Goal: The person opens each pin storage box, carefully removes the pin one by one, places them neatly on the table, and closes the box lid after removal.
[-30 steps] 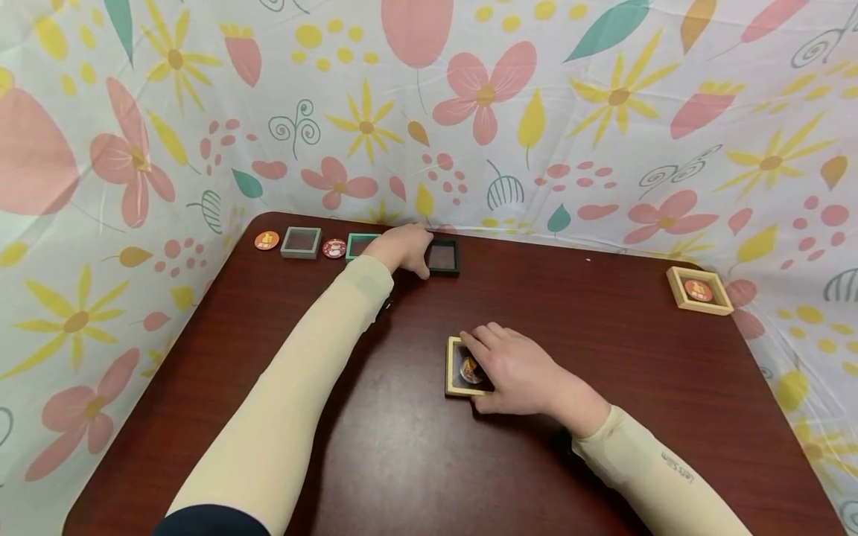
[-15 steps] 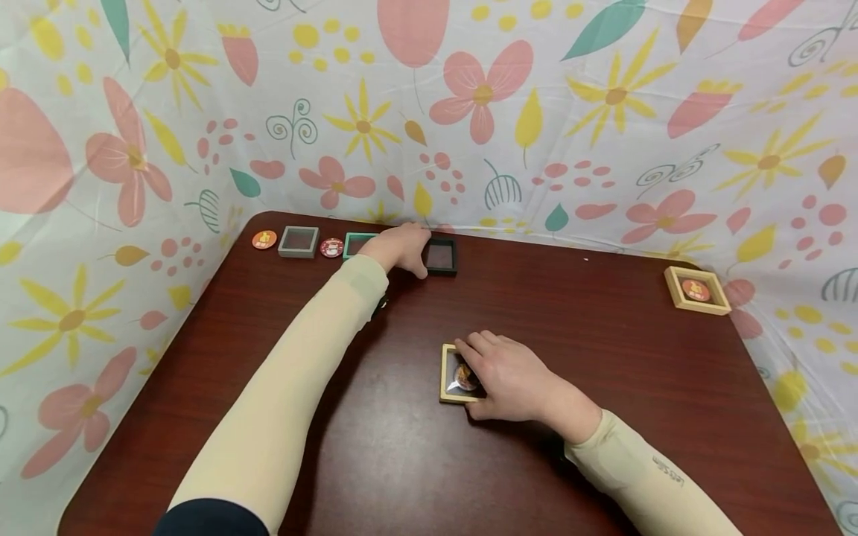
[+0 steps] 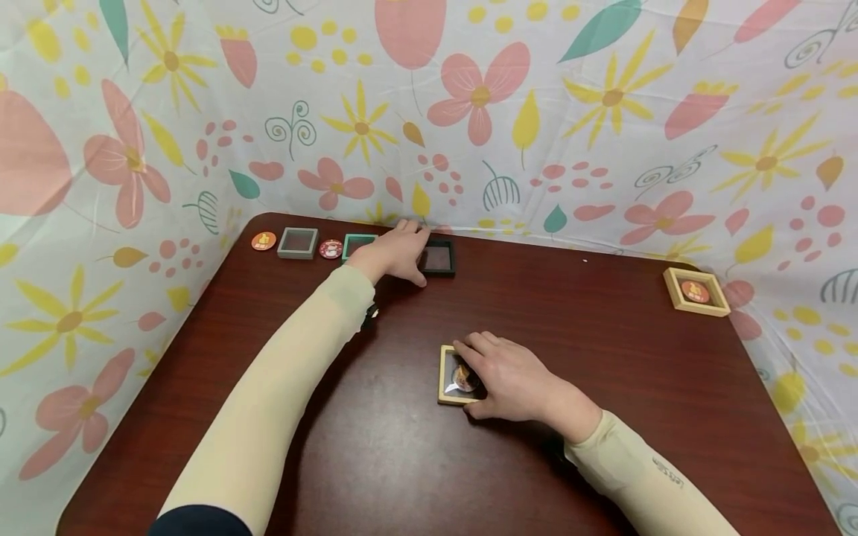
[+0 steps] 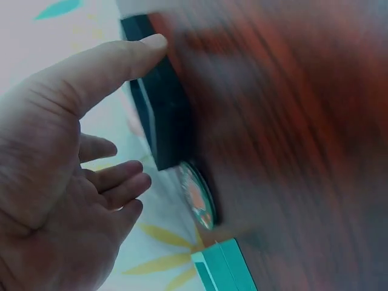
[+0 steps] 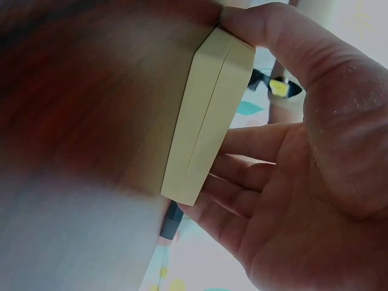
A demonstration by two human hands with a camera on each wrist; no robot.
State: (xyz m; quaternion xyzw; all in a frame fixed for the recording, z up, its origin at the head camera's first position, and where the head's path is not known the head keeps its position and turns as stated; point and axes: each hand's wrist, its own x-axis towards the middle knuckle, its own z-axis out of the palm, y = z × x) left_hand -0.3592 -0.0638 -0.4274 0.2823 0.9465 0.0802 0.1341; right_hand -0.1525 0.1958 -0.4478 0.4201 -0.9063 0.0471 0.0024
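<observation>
My right hand (image 3: 512, 376) holds a pale yellow square frame (image 3: 443, 376) at mid-table, thumb and fingers at opposite edges, as the right wrist view shows on the cream side wall (image 5: 206, 115). Behind its clear film, partly covered by the hand, is a round badge (image 3: 462, 378). At the back edge my left hand (image 3: 394, 253) is spread beside a black frame (image 3: 440, 257). In the left wrist view its thumb overlaps the black frame (image 4: 167, 115); contact cannot be told. A round badge (image 4: 199, 197) lies between that frame and a teal frame (image 4: 225, 267).
Along the back left are an orange badge (image 3: 264, 241), a grey frame (image 3: 298, 254) and a red badge (image 3: 331, 249). A pale wooden frame (image 3: 700, 307) with an orange badge sits at the far right. Flowered cloth (image 3: 429, 112) borders the table (image 3: 375, 461).
The right hand and its frame have shifted slightly toward me. My left hand has drawn back a little to the left, and the thumb has spread wider from the fingers.
</observation>
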